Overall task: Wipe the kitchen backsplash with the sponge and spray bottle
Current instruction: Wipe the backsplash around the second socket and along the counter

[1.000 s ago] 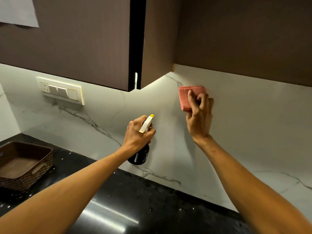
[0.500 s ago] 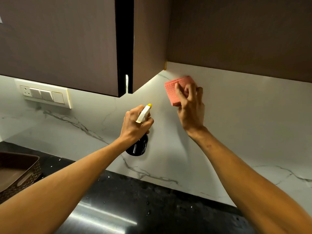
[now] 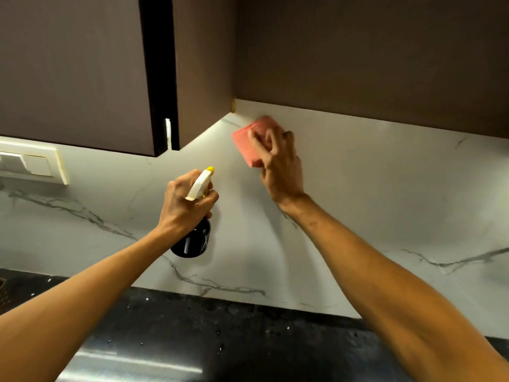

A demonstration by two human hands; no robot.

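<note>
A pink sponge point(image 3: 249, 142) is pressed flat against the white marble backsplash point(image 3: 385, 194), high up just below the wall cabinet's underside. My right hand point(image 3: 281, 166) grips it, fingers spread over its right half; the sponge looks motion-blurred. My left hand point(image 3: 187, 202) holds a black spray bottle point(image 3: 192, 241) with a white trigger head and yellow nozzle point(image 3: 210, 169), lower and to the left of the sponge, nozzle pointing at the wall.
Brown wall cabinets point(image 3: 358, 56) overhang the backsplash closely above the sponge. A white switch plate point(image 3: 30, 166) is on the wall at left. The black speckled countertop point(image 3: 220, 340) runs below. A sliver of a woven basket point(image 3: 2, 295) shows at the far left edge.
My right hand has slid the sponge up and leftward toward the cabinet corner. The view has shifted right, pushing the switch plate and basket toward the left edge. The left hand keeps holding the bottle.
</note>
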